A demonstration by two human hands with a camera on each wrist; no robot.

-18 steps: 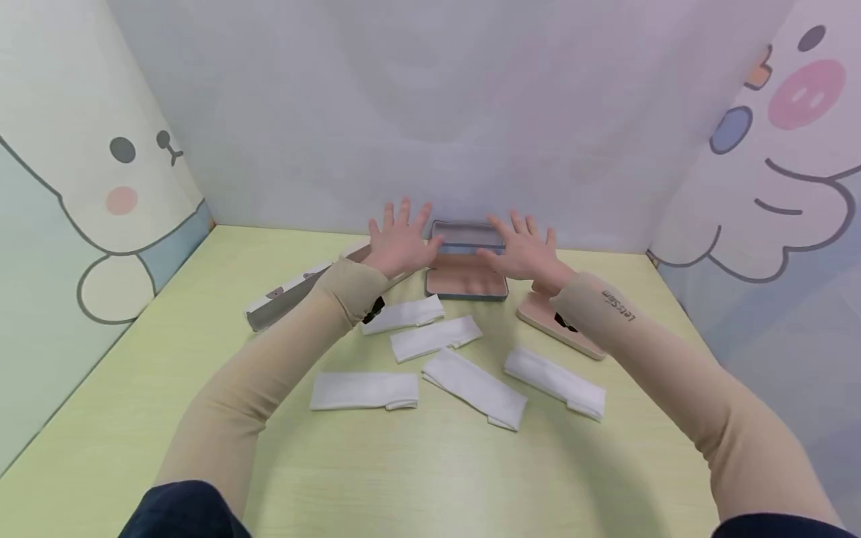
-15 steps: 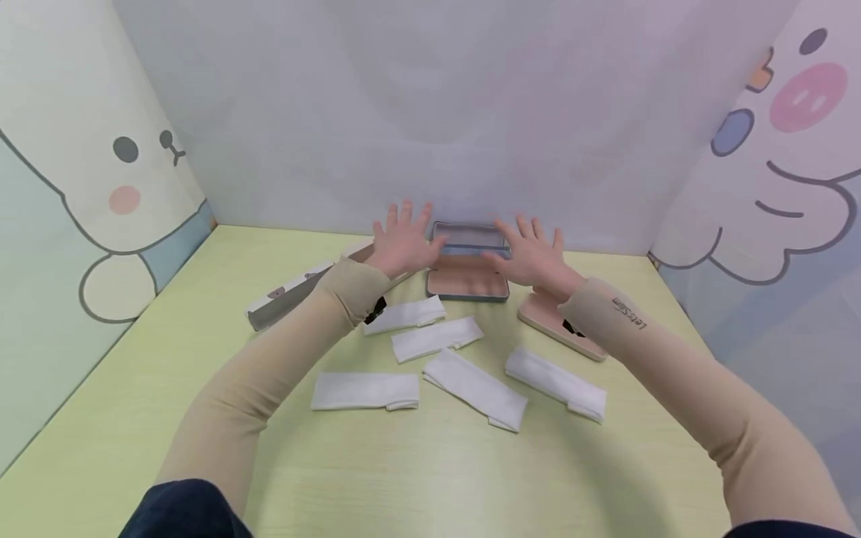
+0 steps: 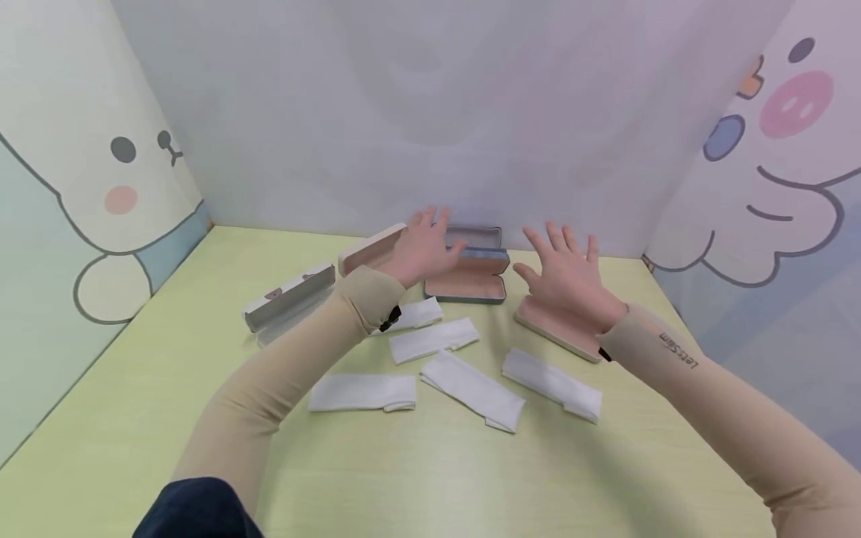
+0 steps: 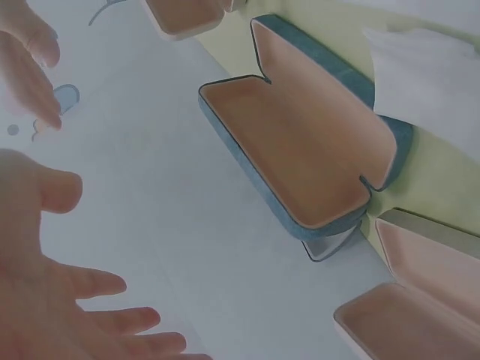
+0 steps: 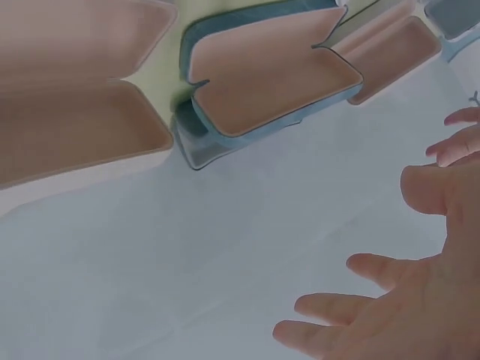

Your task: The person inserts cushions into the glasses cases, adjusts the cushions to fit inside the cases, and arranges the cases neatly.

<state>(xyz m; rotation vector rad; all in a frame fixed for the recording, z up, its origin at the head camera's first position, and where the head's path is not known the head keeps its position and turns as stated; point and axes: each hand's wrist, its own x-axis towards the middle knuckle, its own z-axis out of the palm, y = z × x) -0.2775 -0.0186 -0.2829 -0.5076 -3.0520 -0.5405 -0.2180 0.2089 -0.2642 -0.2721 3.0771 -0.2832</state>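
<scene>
My left hand (image 3: 424, 250) hovers with fingers spread at the left side of an open blue glasses case (image 3: 466, 286) with a pink lining, overlapping it in the head view. Further right, my right hand (image 3: 570, 273) is also spread, above a pale pink glasses case (image 3: 548, 329) that it partly hides. Neither hand holds anything. In the left wrist view the left palm (image 4: 56, 307) faces the open blue case (image 4: 292, 150). The right wrist view shows the right hand's splayed fingers (image 5: 330, 307) apart from the cases, including the blue one (image 5: 277, 90).
An open case with a white outside and grey lining (image 3: 291, 302) stands at the left, and a cream one (image 3: 370, 250) is partly behind the left hand. Several folded white cloths (image 3: 474, 388) lie across the table (image 3: 430, 486). A fabric backdrop (image 3: 430, 112) closes off the back.
The right hand has drawn away to the right and slightly nearer. The left hand has shifted right, uncovering more of the cases at the left. Cases and cloths have stayed put.
</scene>
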